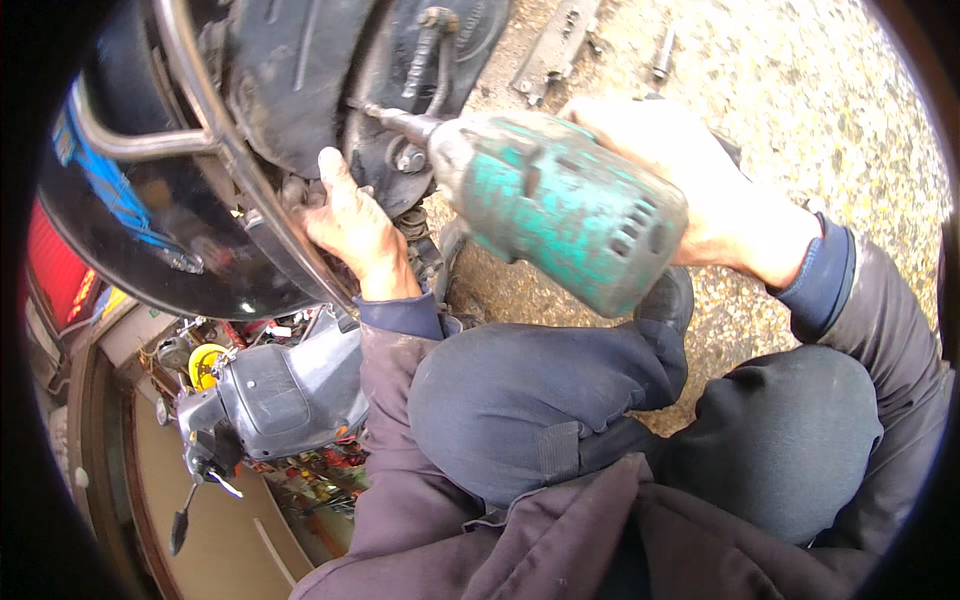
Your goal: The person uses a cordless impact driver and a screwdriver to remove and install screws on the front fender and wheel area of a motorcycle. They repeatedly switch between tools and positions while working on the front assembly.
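Note:
My right hand point(660, 170) is closed round a worn green power driver point(560, 210), whose socket extension point(400, 120) reaches to the dark casing point(280, 75) of a vehicle. My left hand point(355, 225) is curled just below that, beside a bent metal tube point(250, 185), thumb raised; what its fingers grip is hidden. A bolt head point(410, 156) shows on the casing under the extension.
A metal bracket point(558, 45) and a long metal piece point(664, 52) lie on the speckled ground point(830, 120). A grey scooter point(285, 390) stands at lower left. My knees point(520, 400) are beneath my arms.

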Demonstrator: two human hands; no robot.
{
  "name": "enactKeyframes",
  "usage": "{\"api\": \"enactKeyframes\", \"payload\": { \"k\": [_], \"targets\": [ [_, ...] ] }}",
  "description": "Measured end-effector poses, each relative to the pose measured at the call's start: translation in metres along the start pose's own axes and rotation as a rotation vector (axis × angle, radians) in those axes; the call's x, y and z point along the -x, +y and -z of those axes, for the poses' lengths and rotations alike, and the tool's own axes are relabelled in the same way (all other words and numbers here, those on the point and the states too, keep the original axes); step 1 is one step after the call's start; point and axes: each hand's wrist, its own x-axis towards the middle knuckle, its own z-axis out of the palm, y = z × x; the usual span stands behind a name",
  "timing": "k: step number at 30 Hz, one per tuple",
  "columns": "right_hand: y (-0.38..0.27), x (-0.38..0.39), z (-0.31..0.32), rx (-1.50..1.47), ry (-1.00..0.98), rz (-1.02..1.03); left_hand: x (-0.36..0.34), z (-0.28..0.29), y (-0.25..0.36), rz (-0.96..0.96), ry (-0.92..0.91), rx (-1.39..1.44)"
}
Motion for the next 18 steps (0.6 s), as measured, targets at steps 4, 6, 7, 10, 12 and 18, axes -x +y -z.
{"api": "enactKeyframes", "payload": {
  "k": [4,6,7,10,12,18],
  "targets": [
    [-0.006,-0.001,0.003,0.036,-0.101,-0.057,-0.018,0.003,-0.02,-0.193,-0.012,-0.074],
    [-0.008,-0.002,0.003,0.024,-0.13,-0.1,-0.023,0.002,-0.022,-0.168,-0.008,-0.025],
    [-0.009,-0.002,0.002,0.007,-0.147,-0.131,-0.025,0.001,-0.021,-0.182,-0.001,-0.013],
    [-0.011,-0.002,0.0,0.011,-0.128,-0.097,-0.023,0.001,-0.016,-0.251,0.033,-0.129],
    [-0.011,-0.001,-0.002,0.008,-0.13,-0.091,-0.022,0.003,-0.014,-0.117,-0.021,-0.07],
    [-0.011,0.001,-0.004,0.067,-0.147,-0.091,-0.019,0.003,-0.008,-0.179,-0.005,-0.14]
  ]
}}
